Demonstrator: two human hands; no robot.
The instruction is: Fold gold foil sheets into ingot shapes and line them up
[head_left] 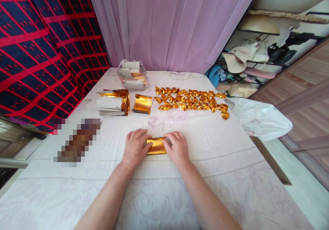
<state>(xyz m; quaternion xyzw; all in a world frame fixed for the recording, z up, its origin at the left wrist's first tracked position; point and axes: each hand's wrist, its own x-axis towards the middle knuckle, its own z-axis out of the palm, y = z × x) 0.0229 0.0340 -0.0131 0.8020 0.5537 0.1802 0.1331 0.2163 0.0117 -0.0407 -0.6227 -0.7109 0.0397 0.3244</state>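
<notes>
A rectangle of gold foil paper [156,145] lies near the middle of the cloth-covered table, between my two hands. My left hand [136,147] grips its left end, thumb on top of the foil and fingers pointing away from me. At the right end, my right hand [178,147] holds the paper in the same way, its fingers curled over the far corner. Beyond my hands sits a small stack of gold foil sheets [142,104]. Folded gold foil pieces [190,99], shaped like small ingots, lie in rows to its right.
A larger stack of foil paper [111,104] stands left of the small one, with a plastic bag of paper [132,75] behind. A white plastic bag [262,118] hangs at the table's right edge. A pixelated patch [79,141] covers something on the left. A purple curtain [172,27] closes the back.
</notes>
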